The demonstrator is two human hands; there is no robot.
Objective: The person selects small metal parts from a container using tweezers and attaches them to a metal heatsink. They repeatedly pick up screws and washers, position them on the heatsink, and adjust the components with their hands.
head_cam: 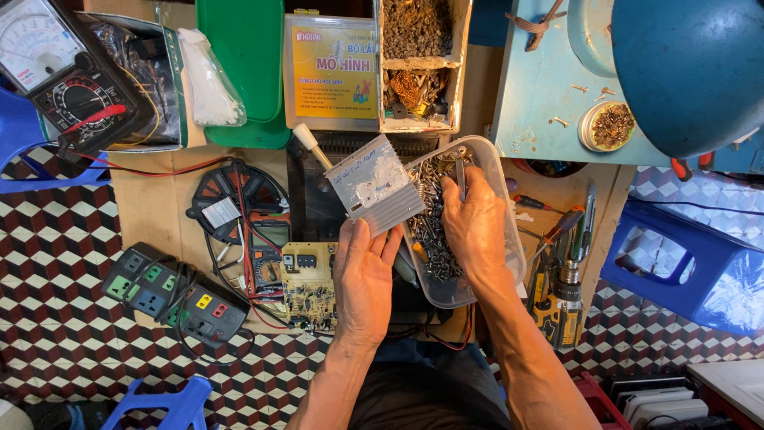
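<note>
Holding one ribbed grey metal plate (374, 189), left hand (364, 275) fingers clamp it; right hand (475, 223) fingers pinch inside one clear plastic tub of screws (509, 239).

A ribbed grey metal heat sink (376, 189), flat and squarish with a whitish smear across its face, is tilted and propped at its lower edge, touching the left rim of the clear plastic tub (509, 239); that tub, oblong with rounded corners, lies open and heaped with small silvery screws (434, 231)
</note>
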